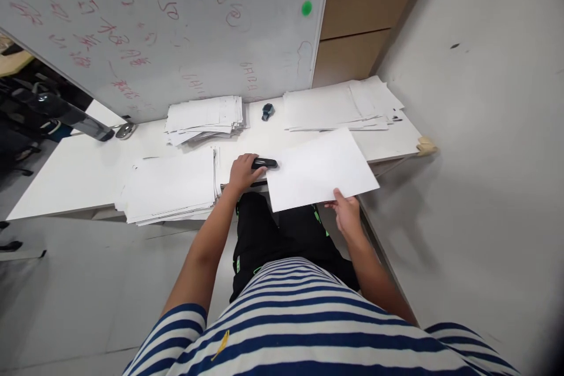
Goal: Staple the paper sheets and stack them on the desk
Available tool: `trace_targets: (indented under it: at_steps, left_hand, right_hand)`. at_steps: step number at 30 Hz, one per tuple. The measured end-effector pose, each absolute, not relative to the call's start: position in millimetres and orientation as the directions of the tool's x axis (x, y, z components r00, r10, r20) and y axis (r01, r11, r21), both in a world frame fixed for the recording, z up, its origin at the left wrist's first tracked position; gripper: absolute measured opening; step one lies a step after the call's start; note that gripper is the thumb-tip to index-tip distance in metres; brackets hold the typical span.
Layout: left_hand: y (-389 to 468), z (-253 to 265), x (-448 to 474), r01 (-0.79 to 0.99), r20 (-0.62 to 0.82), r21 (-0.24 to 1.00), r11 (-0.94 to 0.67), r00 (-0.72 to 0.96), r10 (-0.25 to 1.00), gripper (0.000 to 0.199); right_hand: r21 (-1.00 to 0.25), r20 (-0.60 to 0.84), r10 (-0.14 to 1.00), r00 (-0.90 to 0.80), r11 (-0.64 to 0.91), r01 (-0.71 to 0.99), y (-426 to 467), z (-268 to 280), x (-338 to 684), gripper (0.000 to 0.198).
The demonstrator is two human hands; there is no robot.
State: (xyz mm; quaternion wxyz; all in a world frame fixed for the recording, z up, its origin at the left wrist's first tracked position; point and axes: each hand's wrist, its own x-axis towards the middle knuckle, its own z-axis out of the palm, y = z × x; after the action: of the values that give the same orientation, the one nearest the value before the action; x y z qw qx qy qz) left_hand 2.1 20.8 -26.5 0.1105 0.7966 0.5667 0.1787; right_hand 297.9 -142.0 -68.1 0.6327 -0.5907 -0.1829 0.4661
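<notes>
My left hand [245,173] is closed around the back part of a black stapler [266,163] at the desk's front edge. The stapler's front end points right and lies close to the left edge of a white sheet of paper [319,167]. Whether paper sits between the stapler's jaws I cannot tell. Pinched at its near edge by my right hand [346,210], the sheet extends past the front of the desk, thumb on top and fingers underneath. It may be more than one sheet; the thickness does not show.
Paper stacks lie on the white desk [88,164]: front left [171,185], back left [205,114] and back right [326,108]. A dark watch-like object [267,111] sits between the back stacks. A whiteboard [247,23] stands behind; a wall [476,100] closes the right side.
</notes>
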Motion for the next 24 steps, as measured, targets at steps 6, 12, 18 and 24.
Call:
trace_targets:
  at_steps: [6, 12, 18, 24]
  left_hand:
    - [18.8, -50.9, 0.5, 0.921, 0.214, 0.295, -0.255, 0.197, 0.957, 0.046]
    - [22.4, -53.2, -0.6, 0.922, 0.203, 0.312, -0.23, 0.172, 0.964, 0.042]
    - [21.8, -56.2, -0.8, 0.91, 0.234, 0.322, -0.261, 0.19, 0.953, 0.041]
    - [23.9, -63.4, -3.2, 0.904, 0.322, 0.292, -0.314, 0.216, 0.922, 0.041]
  right_hand:
    - [-0.971, -0.154, 0.63, 0.761, 0.047, -0.236, -140.7, -47.5, 345.4, 0.042]
    - [-0.947, -0.225, 0.656, 0.721, 0.027, -0.32, -142.0, -53.8, 343.1, 0.041]
    - [-0.915, -0.267, 0.712, 0.65, 0.025, -0.403, -96.7, -52.5, 340.6, 0.039]
    - [-0.865, -0.41, 0.703, 0.58, -0.098, -0.493, 27.1, -21.1, 360.1, 0.023]
